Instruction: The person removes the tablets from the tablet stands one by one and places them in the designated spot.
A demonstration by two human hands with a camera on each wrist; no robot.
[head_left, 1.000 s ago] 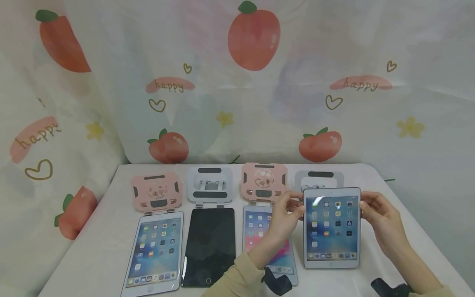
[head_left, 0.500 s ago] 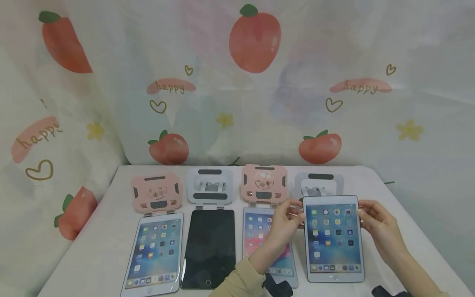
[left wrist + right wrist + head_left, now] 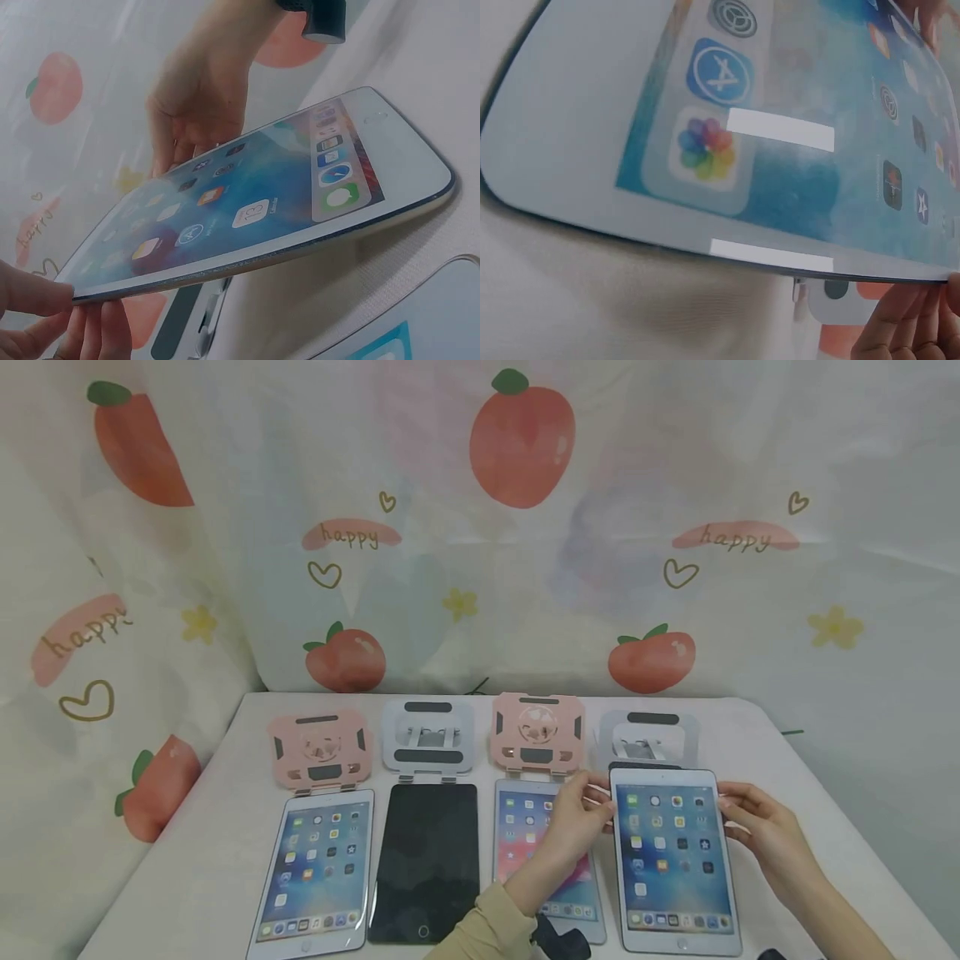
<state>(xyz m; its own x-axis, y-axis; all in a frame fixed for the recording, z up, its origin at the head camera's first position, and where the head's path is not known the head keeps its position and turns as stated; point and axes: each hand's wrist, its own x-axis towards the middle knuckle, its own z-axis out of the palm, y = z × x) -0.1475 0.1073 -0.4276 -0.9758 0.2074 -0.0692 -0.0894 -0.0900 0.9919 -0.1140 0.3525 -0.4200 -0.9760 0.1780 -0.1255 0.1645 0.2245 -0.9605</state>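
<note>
A white-framed tablet (image 3: pixel 673 860) with a blue home screen of app icons is held between both hands near the right of the table. My left hand (image 3: pixel 572 828) pinches its left edge near the top, thumb above and fingers beneath in the left wrist view. On the opposite edge, my right hand (image 3: pixel 772 839) grips with thumb and fingers near the upper corner. The left wrist view shows the tablet (image 3: pixel 247 199) tilted, its home-button end low over the cloth and the far end raised. Just behind its top edge lies a grey-blue folding stand (image 3: pixel 686 735), partly hidden.
Three tablets lie in a row leftward: a blue-screened one (image 3: pixel 315 868), a black one (image 3: pixel 427 860) and a pink-and-blue one (image 3: pixel 513 818) partly behind my left arm. Behind them are pink stands (image 3: pixel 285 768) and a grey-blue one (image 3: pixel 392 760). A patterned curtain (image 3: pixel 525 577) hangs behind the white table.
The tablet has come lower and toward me, its top edge tipping down. Both hands have moved down with it, keeping their hold on its sides.
</note>
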